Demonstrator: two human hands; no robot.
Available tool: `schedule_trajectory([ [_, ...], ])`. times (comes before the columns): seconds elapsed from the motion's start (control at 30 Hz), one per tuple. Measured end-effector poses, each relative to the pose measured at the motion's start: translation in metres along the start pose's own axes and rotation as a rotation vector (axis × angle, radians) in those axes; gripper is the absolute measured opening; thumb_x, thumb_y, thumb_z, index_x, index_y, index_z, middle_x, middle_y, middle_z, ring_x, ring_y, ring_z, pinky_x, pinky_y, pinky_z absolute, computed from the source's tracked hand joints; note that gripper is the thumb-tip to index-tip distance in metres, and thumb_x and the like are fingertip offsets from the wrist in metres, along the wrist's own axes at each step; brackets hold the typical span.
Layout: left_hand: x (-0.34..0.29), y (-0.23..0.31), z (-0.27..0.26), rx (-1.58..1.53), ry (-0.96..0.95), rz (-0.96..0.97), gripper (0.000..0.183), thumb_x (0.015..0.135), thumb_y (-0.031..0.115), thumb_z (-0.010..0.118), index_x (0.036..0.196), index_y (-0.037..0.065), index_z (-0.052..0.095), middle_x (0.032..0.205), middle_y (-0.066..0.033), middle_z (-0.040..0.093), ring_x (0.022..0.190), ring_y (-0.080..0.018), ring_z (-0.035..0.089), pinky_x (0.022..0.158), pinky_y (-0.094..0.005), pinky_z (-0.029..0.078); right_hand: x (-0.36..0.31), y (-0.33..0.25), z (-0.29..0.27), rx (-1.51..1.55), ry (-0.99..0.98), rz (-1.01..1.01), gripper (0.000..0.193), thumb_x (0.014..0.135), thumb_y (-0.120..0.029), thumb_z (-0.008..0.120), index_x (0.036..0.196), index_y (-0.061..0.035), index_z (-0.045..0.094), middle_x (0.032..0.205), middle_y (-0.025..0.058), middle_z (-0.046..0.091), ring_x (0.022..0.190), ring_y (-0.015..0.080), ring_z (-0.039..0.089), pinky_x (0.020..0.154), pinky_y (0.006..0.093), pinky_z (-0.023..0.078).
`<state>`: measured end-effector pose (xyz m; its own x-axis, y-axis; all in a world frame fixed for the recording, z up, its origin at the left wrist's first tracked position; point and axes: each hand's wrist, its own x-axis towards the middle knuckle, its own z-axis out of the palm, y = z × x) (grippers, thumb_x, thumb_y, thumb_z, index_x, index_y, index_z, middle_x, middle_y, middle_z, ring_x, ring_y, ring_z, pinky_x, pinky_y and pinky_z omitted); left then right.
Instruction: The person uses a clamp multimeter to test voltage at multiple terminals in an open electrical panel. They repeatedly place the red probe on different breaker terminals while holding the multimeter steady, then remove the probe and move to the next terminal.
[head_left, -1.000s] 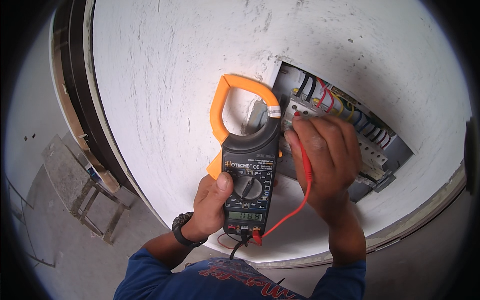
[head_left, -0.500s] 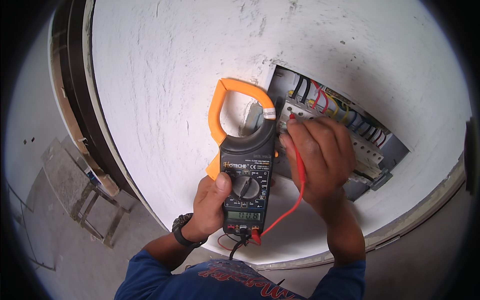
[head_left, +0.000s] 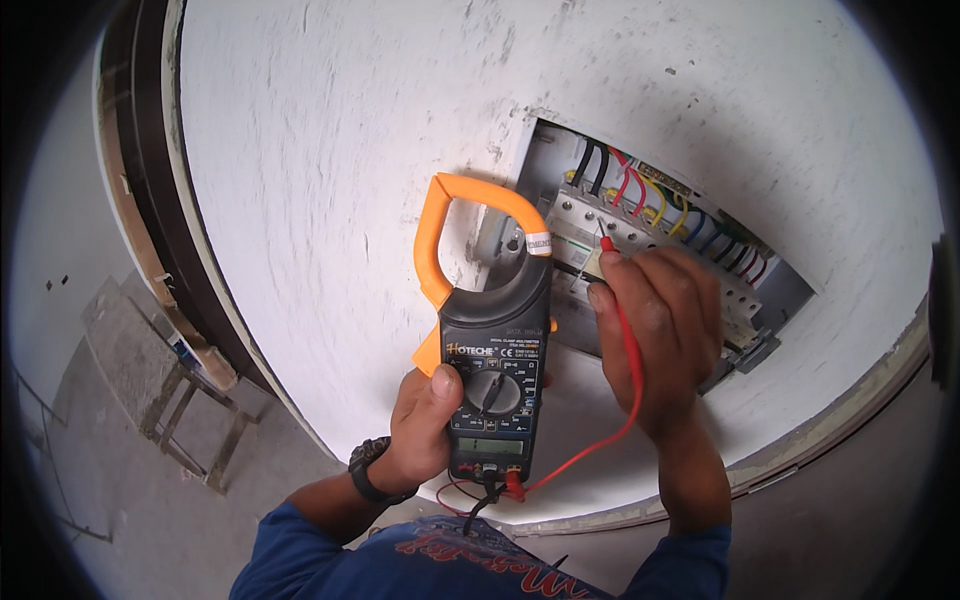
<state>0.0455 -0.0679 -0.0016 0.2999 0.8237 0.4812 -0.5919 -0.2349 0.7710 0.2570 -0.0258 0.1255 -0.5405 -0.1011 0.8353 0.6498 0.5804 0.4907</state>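
My left hand is wrapped round a black clamp meter with an orange jaw, its dial and small screen facing me. The jaw is closed and has nothing through it. In my right hand is a red test probe, pinched with its thin metal tip pointing up at the screw terminals of a row of circuit breakers. Whether the tip touches a screw, I cannot tell. A red lead loops from the probe to the meter's bottom socket. A black lead is plugged in beside it; its far end is hidden.
The breakers sit in a recessed wall box, with black, red, yellow and blue wires along their upper side. Rough white plaster surrounds it. A worn wooden stool stands at left, near a dark door frame.
The probe and my right hand have shifted slightly right along the terminals. The meter's reading has changed. The wall box appears a little higher and further left in view.
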Motion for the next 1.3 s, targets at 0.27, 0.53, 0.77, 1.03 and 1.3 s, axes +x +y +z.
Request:
schedule_trajectory([
  [0.27,0.005,0.001,0.006,0.076,-0.006,0.049,0.092,0.108,0.072,0.040,0.158,-0.005,0.039,0.133,-0.0306,0.068,0.114,-0.0321,0.076,0.093,-0.0407,0.064,-0.002,0.002,-0.001,0.034,0.003,0.004,0.037,0.082,-0.008,0.089,0.116,-0.0029,0.076,0.104,0.0102,0.073,0.096,0.0308,0.070,0.078,0.0420,0.060],
  [0.53,0.007,0.000,0.009,0.097,0.024,0.073,0.087,0.111,0.069,0.036,0.156,-0.006,0.042,0.133,-0.0304,0.068,0.114,-0.0313,0.076,0.094,-0.0408,0.064,-0.001,0.003,0.001,0.041,0.021,-0.005,0.038,0.080,-0.009,0.090,0.115,-0.0027,0.076,0.104,0.0102,0.073,0.096,0.0305,0.070,0.077,0.0409,0.061],
  [0.77,0.010,0.001,0.009,0.103,0.018,0.065,0.086,0.111,0.068,0.035,0.155,-0.005,0.043,0.134,-0.0305,0.068,0.115,-0.0306,0.076,0.095,-0.0407,0.064,0.001,0.003,0.002,0.034,0.006,-0.020,0.035,0.082,-0.011,0.088,0.114,-0.0030,0.076,0.103,0.0092,0.073,0.096,0.0293,0.070,0.077,0.0403,0.061],
  [1.03,0.011,-0.001,0.009,0.062,0.014,0.049,0.085,0.111,0.067,0.038,0.156,-0.005,0.041,0.134,-0.0309,0.068,0.115,-0.0323,0.076,0.096,-0.0413,0.065,0.003,0.004,0.009,-0.017,-0.012,-0.009,0.032,0.082,-0.013,0.087,0.112,-0.0042,0.076,0.102,0.0085,0.073,0.095,0.0288,0.070,0.078,0.0394,0.060],
  [1.3,0.011,-0.003,0.011,0.039,0.027,0.036,0.088,0.110,0.069,0.040,0.157,-0.005,0.040,0.136,-0.0309,0.067,0.117,-0.0328,0.075,0.096,-0.0416,0.065,0.008,0.002,0.012,-0.018,-0.016,0.004,0.032,0.083,-0.015,0.088,0.110,-0.0039,0.077,0.099,0.0073,0.071,0.093,0.0278,0.070,0.075,0.0399,0.059],
])
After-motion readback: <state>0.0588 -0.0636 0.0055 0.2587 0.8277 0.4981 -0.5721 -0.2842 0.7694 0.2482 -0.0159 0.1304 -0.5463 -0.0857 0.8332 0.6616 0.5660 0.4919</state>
